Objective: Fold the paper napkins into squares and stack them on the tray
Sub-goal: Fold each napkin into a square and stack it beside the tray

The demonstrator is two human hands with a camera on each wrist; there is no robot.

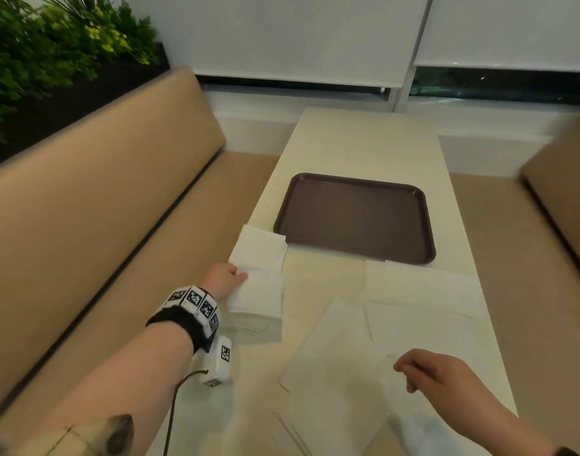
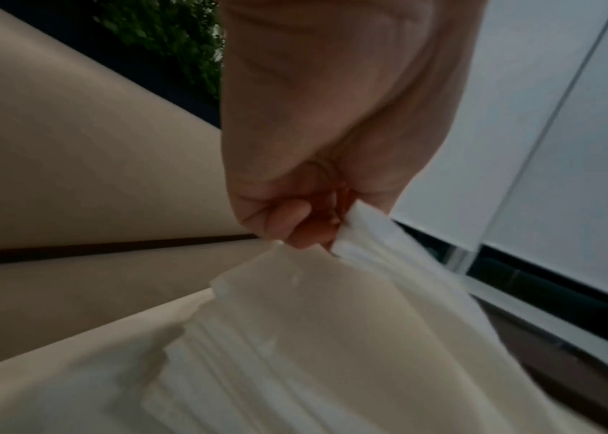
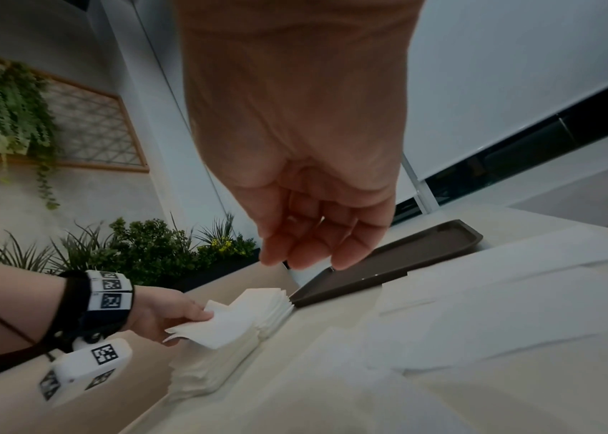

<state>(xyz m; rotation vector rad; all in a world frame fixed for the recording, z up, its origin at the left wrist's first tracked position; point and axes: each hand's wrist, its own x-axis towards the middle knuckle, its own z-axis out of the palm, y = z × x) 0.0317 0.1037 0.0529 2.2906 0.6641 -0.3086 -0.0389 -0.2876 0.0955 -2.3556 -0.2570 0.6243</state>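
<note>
A thick stack of white napkins (image 1: 260, 319) (image 3: 209, 373) sits at the table's left edge, just in front of the brown tray (image 1: 354, 218) (image 3: 406, 255), which holds nothing. My left hand (image 1: 224, 278) (image 2: 295, 226) (image 3: 161, 314) pinches the edge of the top napkin (image 1: 264, 284) (image 2: 388, 293) (image 3: 221, 323) and holds it lifted off the stack. Several unfolded napkins (image 1: 331, 357) (image 3: 480, 323) lie spread flat over the near and right part of the table. My right hand (image 1: 410, 370) (image 3: 306, 243) hovers above them with fingers loosely curled and nothing in it.
The narrow cream table (image 1: 364, 143) runs away from me toward a window with white blinds (image 1: 298, 34). Beige padded benches (image 1: 101, 209) flank it on both sides. Green plants (image 1: 51, 44) stand behind the left bench.
</note>
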